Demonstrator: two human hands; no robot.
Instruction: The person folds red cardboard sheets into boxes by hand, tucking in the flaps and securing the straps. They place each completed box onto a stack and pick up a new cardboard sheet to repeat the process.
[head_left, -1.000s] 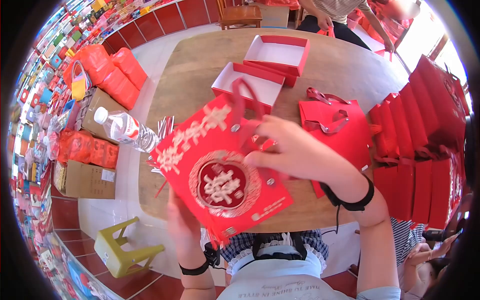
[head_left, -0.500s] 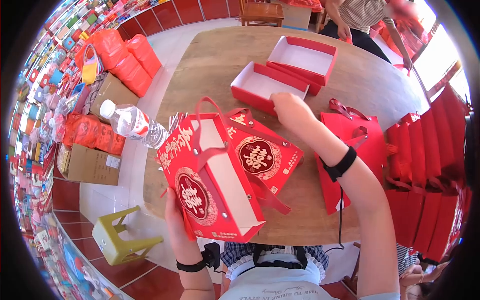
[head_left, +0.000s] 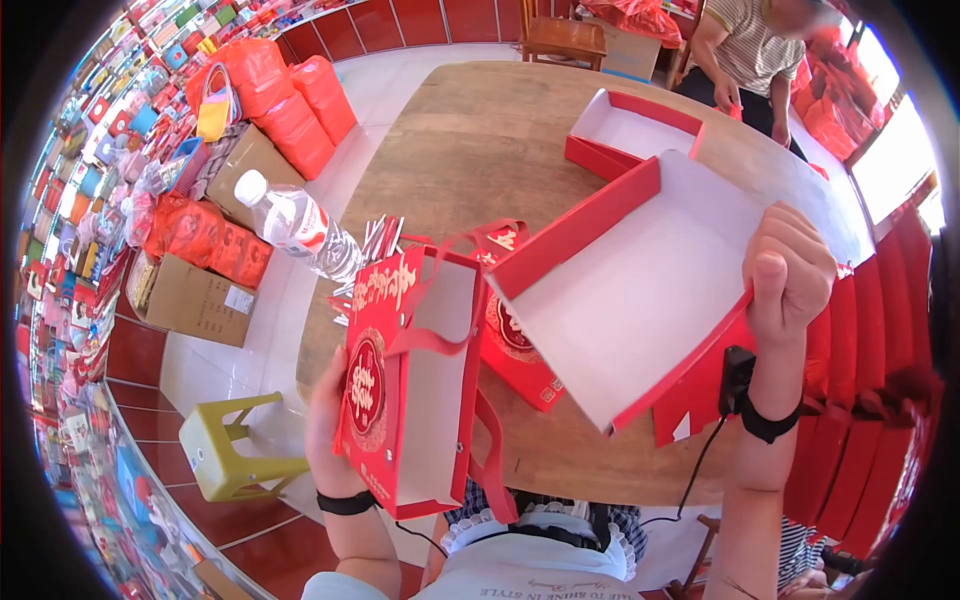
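My left hand grips the lower left side of a red gift box with gold lettering, a round medallion and red ribbon handles. The box is tilted upright, its white inside showing through the long open side. My right hand pinches the right edge of a red box tray with a white inside, held raised and slanted above the table. Below the tray, partly covered, lies a second printed gift box. A plain red gift bag is also mostly hidden by the tray.
Another red tray sits at the table's far side. A water bottle and white sticks are on the left. Red bags hang or stand at right. A green stool is lower left; a person is across.
My right hand has lifted a tray from the far side and brought it right and nearer. My left hand has turned the gift box more upright, its opening facing the tray.
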